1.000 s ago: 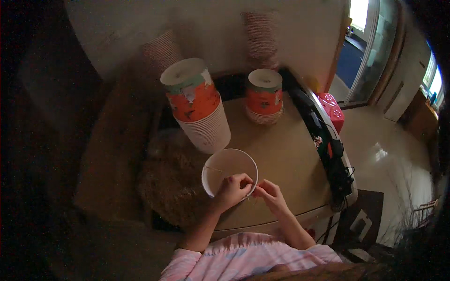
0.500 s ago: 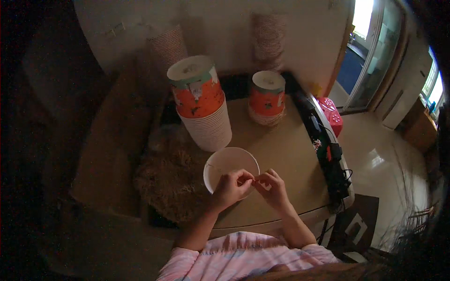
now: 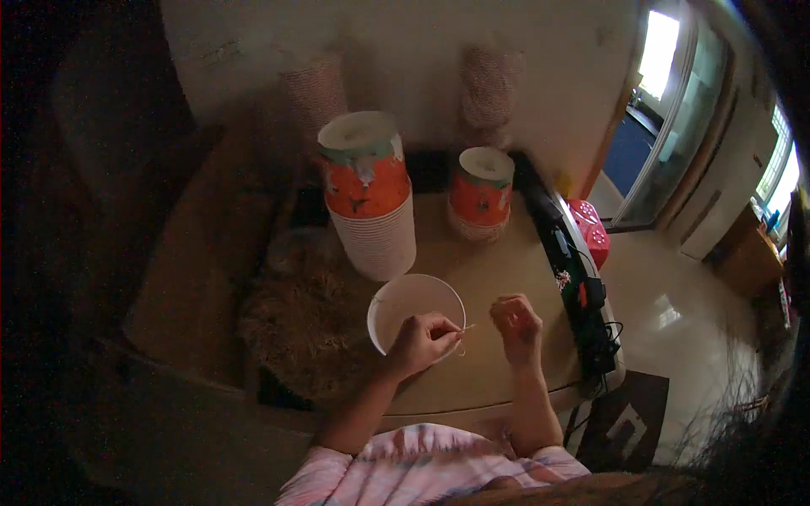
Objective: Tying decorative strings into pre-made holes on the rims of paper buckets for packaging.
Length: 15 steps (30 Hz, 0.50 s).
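Observation:
My left hand (image 3: 422,341) is over the right rim of a white, round paper bucket (image 3: 392,305). Its thumb and forefinger pinch a thin pale strand (image 3: 469,326), whose loose end hangs in a small loop below the fingertips. To the right of the bucket, apart from it, my right hand (image 3: 517,324) is raised above the table with its fingers curled in. Whether anything lies inside those fingers is hidden. A shaggy brown bundle of fibres (image 3: 304,337) lies left of the bucket, close to my left forearm.
Behind the bucket stands a tall stack of white buckets (image 3: 375,244) with an orange and green one on top. A shorter orange stack (image 3: 481,198) is farther right. Black cables and plugs (image 3: 595,295) line the table's right edge, beside a red box (image 3: 589,229). Cardboard (image 3: 190,278) stands at left.
My hands were together at the fingertips over the bucket's right rim. My right hand has moved away to the right, and the strand now shows at my left fingertips.

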Each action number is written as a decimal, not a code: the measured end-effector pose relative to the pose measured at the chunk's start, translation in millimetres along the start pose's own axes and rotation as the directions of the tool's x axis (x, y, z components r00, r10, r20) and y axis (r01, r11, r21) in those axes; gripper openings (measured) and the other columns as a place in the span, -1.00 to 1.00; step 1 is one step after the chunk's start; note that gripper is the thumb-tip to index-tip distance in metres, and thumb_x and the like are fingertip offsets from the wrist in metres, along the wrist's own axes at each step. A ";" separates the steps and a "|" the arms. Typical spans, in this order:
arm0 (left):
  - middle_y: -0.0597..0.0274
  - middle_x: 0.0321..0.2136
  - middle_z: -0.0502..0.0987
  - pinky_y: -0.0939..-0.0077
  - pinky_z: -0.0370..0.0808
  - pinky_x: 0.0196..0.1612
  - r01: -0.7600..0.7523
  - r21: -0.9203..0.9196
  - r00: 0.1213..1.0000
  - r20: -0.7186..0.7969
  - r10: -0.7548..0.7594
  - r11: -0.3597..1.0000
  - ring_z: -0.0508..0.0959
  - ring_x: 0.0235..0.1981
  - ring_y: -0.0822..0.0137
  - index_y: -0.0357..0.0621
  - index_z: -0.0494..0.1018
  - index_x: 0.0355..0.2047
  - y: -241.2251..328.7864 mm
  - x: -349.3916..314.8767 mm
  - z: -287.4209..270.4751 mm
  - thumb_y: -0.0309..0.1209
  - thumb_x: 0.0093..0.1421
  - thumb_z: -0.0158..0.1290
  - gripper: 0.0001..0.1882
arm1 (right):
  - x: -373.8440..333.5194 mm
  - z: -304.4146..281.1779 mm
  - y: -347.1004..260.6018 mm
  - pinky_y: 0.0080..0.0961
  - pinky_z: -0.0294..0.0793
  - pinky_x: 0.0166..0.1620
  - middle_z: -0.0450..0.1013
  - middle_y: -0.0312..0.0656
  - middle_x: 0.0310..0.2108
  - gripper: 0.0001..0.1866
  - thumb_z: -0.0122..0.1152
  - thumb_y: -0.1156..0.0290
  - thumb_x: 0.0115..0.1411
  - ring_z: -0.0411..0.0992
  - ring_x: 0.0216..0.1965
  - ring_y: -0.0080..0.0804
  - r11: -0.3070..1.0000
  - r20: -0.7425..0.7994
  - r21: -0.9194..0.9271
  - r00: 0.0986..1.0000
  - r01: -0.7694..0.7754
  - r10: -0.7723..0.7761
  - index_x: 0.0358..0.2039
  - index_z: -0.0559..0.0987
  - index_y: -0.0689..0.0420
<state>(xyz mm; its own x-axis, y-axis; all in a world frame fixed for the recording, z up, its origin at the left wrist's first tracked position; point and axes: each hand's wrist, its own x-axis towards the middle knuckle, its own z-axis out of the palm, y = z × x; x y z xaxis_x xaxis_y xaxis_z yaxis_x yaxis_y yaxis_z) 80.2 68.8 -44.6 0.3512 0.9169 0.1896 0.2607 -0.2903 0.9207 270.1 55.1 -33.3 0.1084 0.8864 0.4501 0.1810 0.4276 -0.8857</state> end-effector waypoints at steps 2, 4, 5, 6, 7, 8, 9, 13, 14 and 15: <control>0.23 -0.57 0.53 0.59 0.42 -0.44 0.050 -0.051 0.998 0.031 -0.049 0.997 0.48 -0.54 0.53 -0.27 0.51 -0.46 -0.5 -0.9 -3.4 -0.40 0.06 0.11 -0.84 | 7.1 -0.7 -15.2 -0.48 0.38 -0.16 0.42 -0.17 -0.32 -0.79 0.25 0.54 -0.07 0.39 -0.21 -0.29 0.960 0.133 -0.156 0.968 0.231 -0.211 -0.36 0.48 0.19; 0.21 -0.57 0.53 0.59 0.42 -0.44 0.102 -0.102 0.993 0.070 -0.095 0.990 0.49 -0.54 0.52 -0.27 0.51 -0.46 -4.1 -0.9 -3.4 -0.39 0.05 0.12 -0.84 | 8.5 5.6 -31.9 -0.50 0.40 -0.18 0.39 -0.08 -0.28 -0.77 0.27 0.57 -0.09 0.40 -0.26 -0.31 0.893 0.383 -0.283 0.895 0.350 -0.229 -0.37 0.46 0.20; 0.20 -0.57 0.54 0.59 0.43 -0.44 0.063 -0.128 0.996 0.065 -0.055 0.990 0.50 -0.53 0.51 -0.27 0.51 -0.46 -6.1 0.7 -1.8 -0.39 0.05 0.12 -0.84 | 8.6 6.9 -38.7 -0.44 0.41 -0.26 0.39 -0.10 -0.35 -0.80 0.24 0.56 -0.08 0.40 -0.31 -0.23 0.888 0.411 -0.294 0.885 0.354 -0.218 -0.39 0.47 0.18; 0.19 -0.56 0.54 0.59 0.43 -0.45 0.024 -0.153 0.998 0.057 -0.015 0.988 0.50 -0.53 0.51 -0.27 0.51 -0.45 -6.3 1.6 -1.2 -0.40 0.04 0.13 -0.84 | 9.3 6.1 -37.3 -0.44 0.41 -0.26 0.39 -0.10 -0.35 -0.80 0.24 0.56 -0.08 0.40 -0.31 -0.23 0.885 0.411 -0.296 0.885 0.358 -0.220 -0.39 0.47 0.18; 0.19 -0.56 0.54 0.59 0.43 -0.45 0.020 -0.155 0.998 0.055 -0.011 0.988 0.50 -0.53 0.51 -0.27 0.51 -0.45 -5.0 0.6 -2.2 -0.40 0.04 0.13 -0.84 | 10.3 4.8 -33.4 -0.42 0.41 -0.30 0.39 -0.13 -0.40 -0.83 0.23 0.55 -0.07 0.39 -0.35 -0.22 0.839 0.458 -0.336 0.852 0.429 -0.253 -0.41 0.47 0.18; 0.19 -0.57 0.54 0.59 0.43 -0.45 0.015 -0.064 0.999 0.047 -0.012 0.998 0.50 -0.53 0.51 -0.28 0.51 -0.45 4.8 -0.6 -5.1 -0.40 0.04 0.13 -0.83 | 11.0 2.7 -30.9 -0.41 0.40 -0.33 0.39 -0.15 -0.44 -0.85 0.21 0.54 -0.07 0.39 -0.38 -0.21 0.785 0.505 -0.370 0.817 0.497 -0.279 -0.42 0.47 0.18; 0.20 -0.58 0.54 0.59 0.43 -0.45 0.011 0.028 0.999 0.038 -0.012 1.000 0.51 -0.53 0.52 -0.28 0.51 -0.45 10.3 -0.9 -6.6 -0.40 0.04 0.13 -0.83 | 11.2 0.4 -31.3 -0.41 0.40 -0.33 0.39 -0.15 -0.44 -0.85 0.21 0.54 -0.07 0.39 -0.38 -0.21 0.782 0.506 -0.373 0.816 0.499 -0.280 -0.42 0.47 0.18; 0.21 -0.59 0.53 0.59 0.43 -0.45 -0.022 -0.034 1.000 0.003 0.022 0.999 0.51 -0.54 0.51 -0.28 0.51 -0.46 12.3 -2.8 -4.9 -0.39 0.04 0.13 -0.83 | 10.2 -3.9 -30.2 -0.38 0.40 -0.22 0.37 -0.21 -0.38 -0.89 0.12 0.51 0.00 0.35 -0.30 -0.23 0.749 0.567 -0.396 0.783 0.531 -0.255 -0.40 0.48 0.15; 0.21 -0.59 0.53 0.59 0.44 -0.45 -0.032 -0.023 0.999 0.010 0.032 0.999 0.51 -0.54 0.51 -0.29 0.51 -0.47 17.7 -3.5 -6.4 -0.40 0.04 0.13 -0.84 | 10.3 -4.8 -30.2 -0.40 0.41 -0.23 0.37 -0.21 -0.39 -0.92 0.12 0.52 0.00 0.35 -0.30 -0.24 0.737 0.573 -0.393 0.773 0.550 -0.271 -0.43 0.48 0.16; 0.21 -0.59 0.53 0.60 0.44 -0.44 -0.041 -0.012 0.999 0.018 0.041 0.999 0.51 -0.54 0.51 -0.29 0.51 -0.48 21.9 -4.1 -7.4 -0.41 0.03 0.13 -0.84 | 10.9 -6.9 -33.6 -0.40 0.41 -0.23 0.37 -0.21 -0.39 -0.92 0.12 0.52 0.00 0.35 -0.30 -0.24 0.735 0.573 -0.393 0.773 0.552 -0.274 -0.43 0.48 0.16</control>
<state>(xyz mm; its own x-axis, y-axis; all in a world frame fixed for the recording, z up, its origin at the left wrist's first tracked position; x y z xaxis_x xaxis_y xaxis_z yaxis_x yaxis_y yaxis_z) 77.8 60.7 -22.7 0.3777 0.8990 0.2216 0.2352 -0.3246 0.9162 272.0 49.1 2.1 -0.5256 0.6694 0.5251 0.5770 0.7340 -0.3581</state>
